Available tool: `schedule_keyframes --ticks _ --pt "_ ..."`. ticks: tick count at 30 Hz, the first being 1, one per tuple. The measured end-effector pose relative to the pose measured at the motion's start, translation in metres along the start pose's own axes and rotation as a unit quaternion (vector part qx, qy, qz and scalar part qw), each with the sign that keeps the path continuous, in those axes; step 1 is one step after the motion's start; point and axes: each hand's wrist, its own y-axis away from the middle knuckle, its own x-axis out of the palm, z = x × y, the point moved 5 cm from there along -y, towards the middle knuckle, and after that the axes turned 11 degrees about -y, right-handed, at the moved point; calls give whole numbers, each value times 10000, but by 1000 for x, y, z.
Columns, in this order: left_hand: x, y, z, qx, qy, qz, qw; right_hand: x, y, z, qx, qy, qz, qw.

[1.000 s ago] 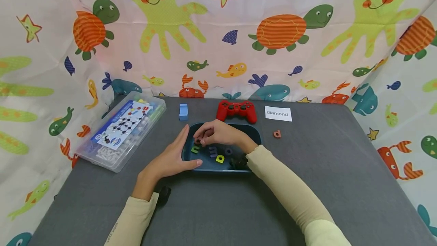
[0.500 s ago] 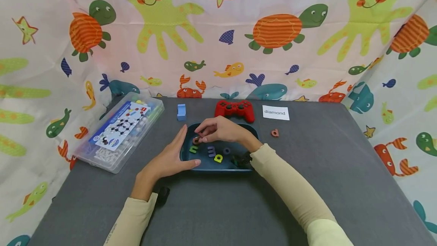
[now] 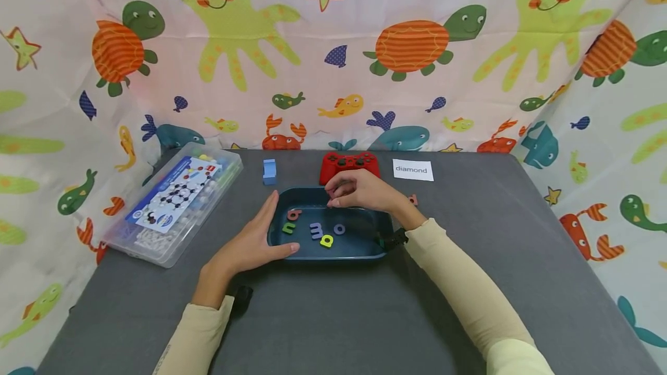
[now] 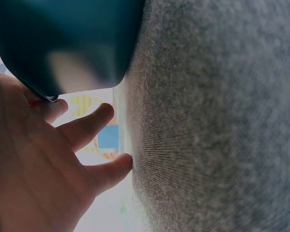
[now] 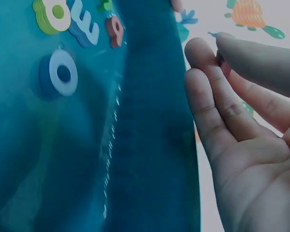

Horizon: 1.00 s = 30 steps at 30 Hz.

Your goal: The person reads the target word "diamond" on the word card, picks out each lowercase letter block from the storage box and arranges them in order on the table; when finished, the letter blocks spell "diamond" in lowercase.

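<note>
My left hand (image 3: 247,242) lies along the left end of a dark blue tray (image 3: 359,257), fingers spread and straight, thumb over the front rim. My right hand (image 3: 365,192) is above the tray's far rim. Between its thumb and finger it pinches a small reddish piece (image 5: 222,63), mostly hidden. Inside the tray lie a reddish letter (image 3: 294,214), a green n (image 3: 288,228), a purple m (image 3: 316,231), a yellow letter (image 3: 326,241) and a purple o (image 3: 339,229). A reddish letter d (image 3: 413,199) on the table is partly covered by my right wrist.
Behind the tray are a red game controller (image 3: 333,168), a light blue block (image 3: 269,172) and a white card (image 3: 413,170) reading "diamond". A clear plastic case (image 3: 172,201) of parts lies at left. A patterned cloth (image 3: 312,45) hangs behind the grey table (image 3: 323,317).
My right hand has left the reddish letter at the tray's left end and moved right to the far rim, a small piece in its fingers. My left hand stays at the tray.
</note>
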Motion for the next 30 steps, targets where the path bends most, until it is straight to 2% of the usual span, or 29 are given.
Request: schedule_keyframes --ticks 7,11,20,30 --pt "1 -2 1 -4 -30 -7 10000 -22 18 3 -13 -54 -385 9992" --pt "1 -2 2 25 -14 -8 10000 -33 28 2 -66 205 -591 9980" --pt "0 -1 2 -75 -55 -1 10000 -60 50 -9 166 665 -1128 9913" --pt "0 -2 0 -106 -59 28 9999 -84 71 -21 494 403 -1392 9882"
